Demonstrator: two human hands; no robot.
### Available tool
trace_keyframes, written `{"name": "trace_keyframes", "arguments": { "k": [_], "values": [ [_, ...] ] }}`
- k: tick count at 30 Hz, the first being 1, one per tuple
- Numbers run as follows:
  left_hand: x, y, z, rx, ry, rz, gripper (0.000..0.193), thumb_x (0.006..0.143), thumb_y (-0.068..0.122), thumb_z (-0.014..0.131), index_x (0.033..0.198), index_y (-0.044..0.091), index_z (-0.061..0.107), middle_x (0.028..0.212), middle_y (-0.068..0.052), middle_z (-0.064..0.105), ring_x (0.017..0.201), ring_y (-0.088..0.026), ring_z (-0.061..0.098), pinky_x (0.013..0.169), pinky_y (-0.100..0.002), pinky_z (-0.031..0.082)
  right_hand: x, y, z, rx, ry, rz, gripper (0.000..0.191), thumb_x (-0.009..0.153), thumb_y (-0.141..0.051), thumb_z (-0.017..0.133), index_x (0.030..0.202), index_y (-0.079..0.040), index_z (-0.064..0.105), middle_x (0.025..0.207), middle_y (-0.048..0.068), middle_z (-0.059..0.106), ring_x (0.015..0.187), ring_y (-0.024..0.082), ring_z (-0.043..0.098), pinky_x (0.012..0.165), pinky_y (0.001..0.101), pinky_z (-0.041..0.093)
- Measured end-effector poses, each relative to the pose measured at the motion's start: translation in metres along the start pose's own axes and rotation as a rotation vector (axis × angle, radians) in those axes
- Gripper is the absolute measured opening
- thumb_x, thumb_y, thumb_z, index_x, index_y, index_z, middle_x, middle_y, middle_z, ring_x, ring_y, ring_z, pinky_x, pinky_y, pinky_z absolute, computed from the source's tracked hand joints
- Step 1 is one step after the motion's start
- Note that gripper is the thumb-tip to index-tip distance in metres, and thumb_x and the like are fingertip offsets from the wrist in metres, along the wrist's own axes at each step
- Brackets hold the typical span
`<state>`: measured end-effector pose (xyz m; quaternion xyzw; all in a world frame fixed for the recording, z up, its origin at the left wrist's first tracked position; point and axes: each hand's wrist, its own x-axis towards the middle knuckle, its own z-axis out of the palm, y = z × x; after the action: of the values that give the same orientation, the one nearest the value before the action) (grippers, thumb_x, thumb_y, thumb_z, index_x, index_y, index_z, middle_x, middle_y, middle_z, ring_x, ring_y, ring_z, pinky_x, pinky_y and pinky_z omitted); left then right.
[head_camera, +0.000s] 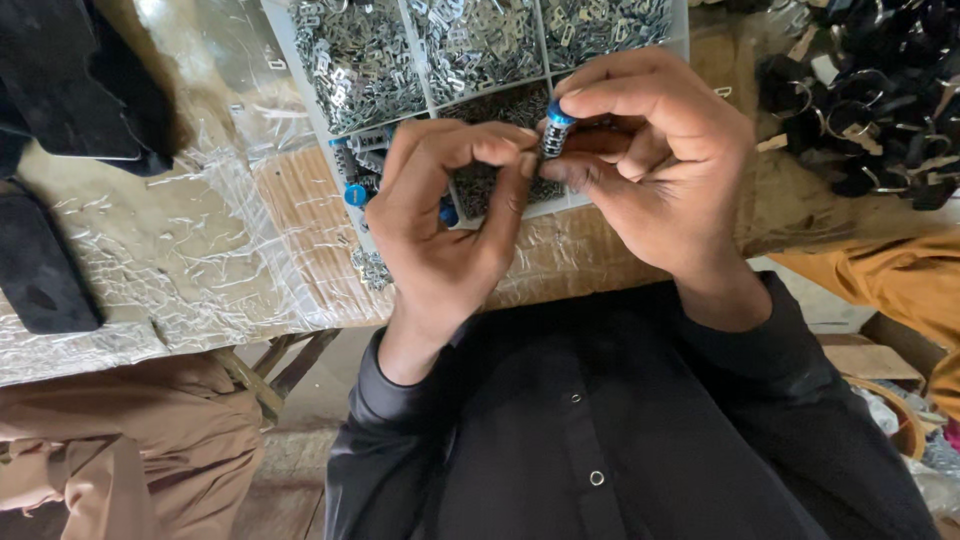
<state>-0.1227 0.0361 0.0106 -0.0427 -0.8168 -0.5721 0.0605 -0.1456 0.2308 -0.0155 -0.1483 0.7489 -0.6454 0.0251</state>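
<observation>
Head view: hands (560, 190) hide tray (420, 70) w/ metal clips (360, 60).

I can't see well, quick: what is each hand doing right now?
Left hand: fingers curled shut, tips touching the small blue-capped metal piece.
Right hand: fingers pinched shut on that same piece, above the tray of metal parts.

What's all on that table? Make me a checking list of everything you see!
Surface: table under crinkled clear plastic.
Job's things: small blue-capped cylinder pinched by both hands; compartment tray of small silver metal parts.
Clutter: loose blue caps, black pieces, pile of dark ringed items.
Grippers: left hand and right hand both grip the cylinder.
Cables: nothing seen.
Surroundings: another person's tan clothing.
</observation>
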Motion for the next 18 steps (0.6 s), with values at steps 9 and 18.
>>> {"name": "trace_keyframes", "arguments": {
  "k": [9, 18],
  "values": [
    [-0.004, -0.007, 0.0, -0.105, -0.039, -0.006, 0.018, 0.096, -0.011, 0.078, 0.106, 0.002, 0.069, 0.105, -0.009, 0.075, 0.104, -0.014, 0.071, 0.09, -0.025, 0.059, -0.003, 0.011, -0.002, 0.033, -0.017, -0.067, 0.034, 0.097, 0.019, 0.083, 0.121, 0.001, 0.068, 0.128, 0.011, 0.066, 0.09, 0.004, 0.071, 0.069, 0.0117, 0.058],
    [0.016, 0.007, -0.013, 0.243, -0.094, 0.164, 0.02, 0.093, -0.003, 0.084, 0.105, 0.007, 0.071, 0.105, -0.003, 0.075, 0.095, -0.019, 0.067, 0.083, -0.031, 0.053, -0.001, 0.001, -0.001, -0.009, -0.029, -0.027, 0.035, 0.096, 0.019, 0.082, 0.124, 0.003, 0.067, 0.128, 0.014, 0.066, 0.092, 0.008, 0.07, 0.079, 0.0178, 0.061]
  ]
}}
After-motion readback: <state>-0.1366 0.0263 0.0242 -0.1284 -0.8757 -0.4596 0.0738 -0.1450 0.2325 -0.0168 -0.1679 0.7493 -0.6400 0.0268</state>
